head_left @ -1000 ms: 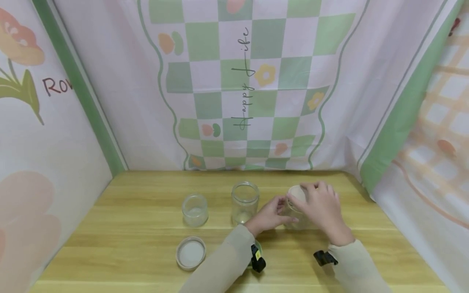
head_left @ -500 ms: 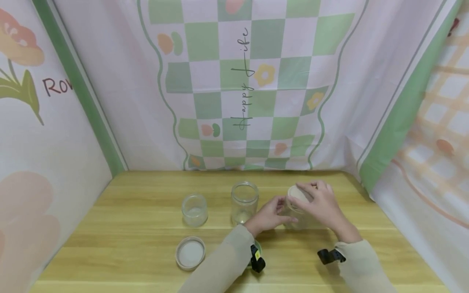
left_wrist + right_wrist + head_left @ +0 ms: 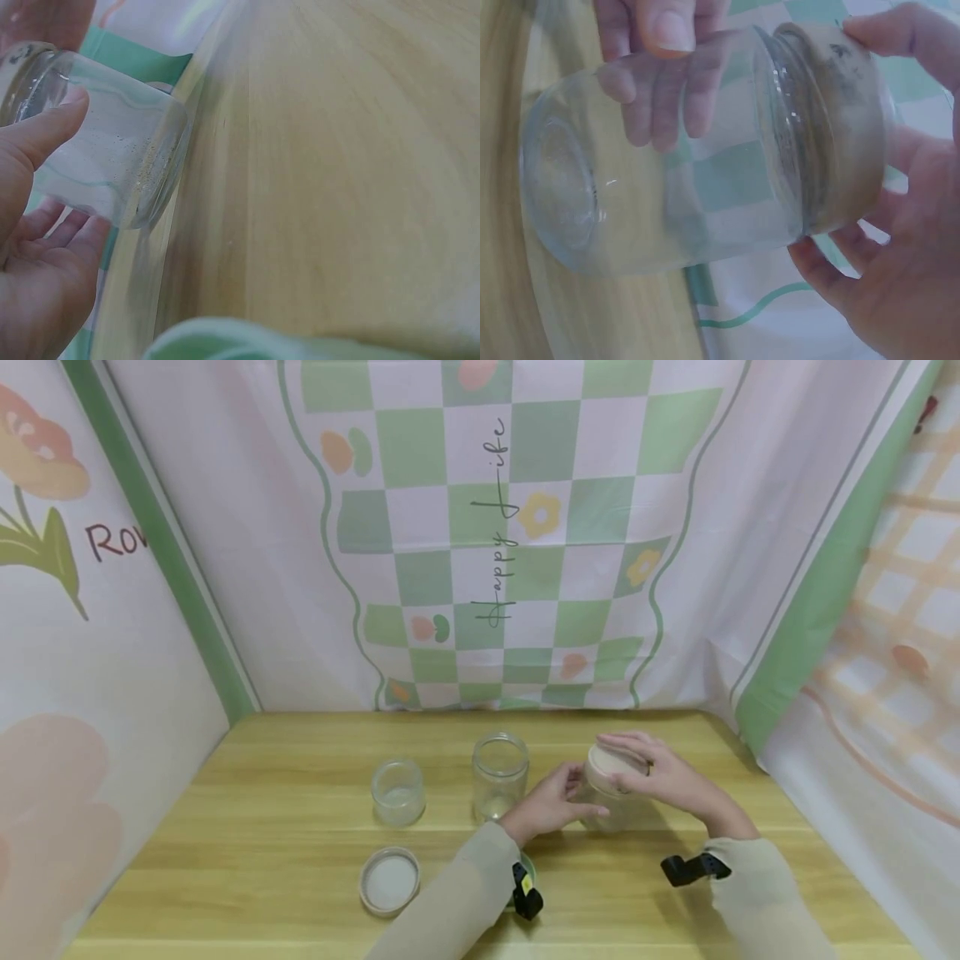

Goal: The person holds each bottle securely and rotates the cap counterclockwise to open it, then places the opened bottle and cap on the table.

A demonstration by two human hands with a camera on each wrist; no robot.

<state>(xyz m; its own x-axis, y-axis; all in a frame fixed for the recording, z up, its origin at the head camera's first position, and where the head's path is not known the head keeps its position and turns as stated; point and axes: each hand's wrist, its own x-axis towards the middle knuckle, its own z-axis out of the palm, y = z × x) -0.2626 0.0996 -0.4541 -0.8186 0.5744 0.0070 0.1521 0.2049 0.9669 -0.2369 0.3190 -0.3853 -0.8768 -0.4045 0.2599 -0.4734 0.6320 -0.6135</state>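
A clear glass jar (image 3: 667, 187) stands upright at the right of the table, with a pale beige lid (image 3: 847, 127) on its mouth. My left hand (image 3: 551, 802) holds the jar's body from the left, thumb in front and fingers behind, as the left wrist view shows. Around the lid's rim curl the thumb and fingers of my right hand (image 3: 675, 781). Through the glass, the jar looks empty apart from small specks or drops near its base.
Left of my hands stand a taller open glass jar (image 3: 500, 772) and a shorter one (image 3: 398, 792). A beige-rimmed lid (image 3: 390, 881) lies nearer the front. Partly under my left wrist is a pale green round thing (image 3: 225, 337). Curtains back the wooden table (image 3: 262, 827).
My right hand has turned on the lid, its wrist and sleeve swinging to the right, and more of the lid's top and side shows. My left hand and the jar have stayed in place.
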